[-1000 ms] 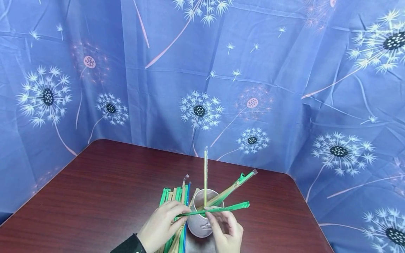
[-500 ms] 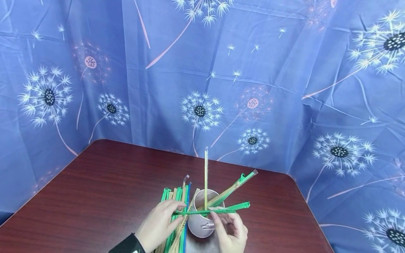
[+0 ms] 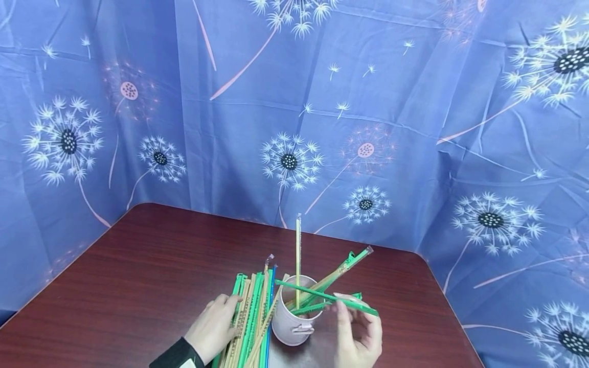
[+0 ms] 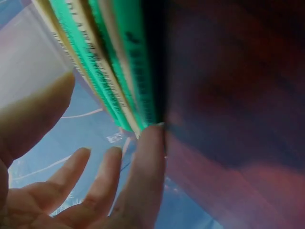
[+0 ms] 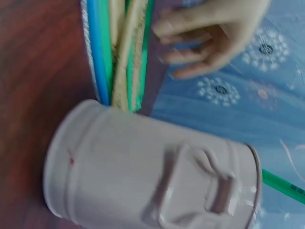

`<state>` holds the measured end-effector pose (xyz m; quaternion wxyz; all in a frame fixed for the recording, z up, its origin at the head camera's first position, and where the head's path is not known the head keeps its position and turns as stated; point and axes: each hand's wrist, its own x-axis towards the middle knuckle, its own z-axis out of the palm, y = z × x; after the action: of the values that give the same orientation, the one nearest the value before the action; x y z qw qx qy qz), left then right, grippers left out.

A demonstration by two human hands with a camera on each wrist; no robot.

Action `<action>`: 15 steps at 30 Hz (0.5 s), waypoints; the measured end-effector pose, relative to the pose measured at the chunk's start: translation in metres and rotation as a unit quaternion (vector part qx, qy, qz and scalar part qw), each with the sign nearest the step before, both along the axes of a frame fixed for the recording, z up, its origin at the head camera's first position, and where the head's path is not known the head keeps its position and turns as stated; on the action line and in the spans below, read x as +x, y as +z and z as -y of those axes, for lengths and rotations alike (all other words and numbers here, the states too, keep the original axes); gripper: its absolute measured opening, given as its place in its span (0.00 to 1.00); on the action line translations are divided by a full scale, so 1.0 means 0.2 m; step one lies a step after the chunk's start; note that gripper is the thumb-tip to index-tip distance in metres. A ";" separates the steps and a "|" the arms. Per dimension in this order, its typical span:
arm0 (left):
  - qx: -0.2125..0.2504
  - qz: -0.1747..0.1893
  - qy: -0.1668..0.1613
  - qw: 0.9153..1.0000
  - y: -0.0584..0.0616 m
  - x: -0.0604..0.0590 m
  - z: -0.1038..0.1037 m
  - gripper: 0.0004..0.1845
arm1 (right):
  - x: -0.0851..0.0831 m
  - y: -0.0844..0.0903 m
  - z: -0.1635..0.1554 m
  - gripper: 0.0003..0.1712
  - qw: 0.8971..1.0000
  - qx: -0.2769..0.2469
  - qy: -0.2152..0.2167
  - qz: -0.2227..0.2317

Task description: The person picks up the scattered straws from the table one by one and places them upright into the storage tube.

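Right hand [image 3: 359,335] pinches a green straw [image 3: 326,298] over the cup [image 3: 294,327], left hand [image 3: 213,327] rests flat-fingered on the pile [image 3: 250,317]; looks like it needs tipping in next.

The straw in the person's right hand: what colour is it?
Green. The straw held by the right hand shows best in the head view, angled over the cup.

Two bare hands in shot, no gloves, no rings that can be made out. The left hand [image 3: 212,328] comes out of a black sleeve [image 3: 177,356] with a snug cuff and a small white patch near its edge. The right hand [image 3: 359,333] shows no sleeve at all, fingernails short and plain
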<state>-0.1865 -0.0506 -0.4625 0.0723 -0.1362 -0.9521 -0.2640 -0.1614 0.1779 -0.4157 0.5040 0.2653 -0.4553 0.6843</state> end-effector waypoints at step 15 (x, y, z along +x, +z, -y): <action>0.001 0.036 0.013 0.999 -0.05 -0.03 0.01 0.35 | -0.03 -0.02 -0.07 0.15 0.999 -0.040 -0.021 0.014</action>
<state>-0.1915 -0.0518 -0.4726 0.0420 -0.1141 -0.9555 -0.2687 -0.1680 0.1910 -0.4189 0.5219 0.2264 -0.4399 0.6949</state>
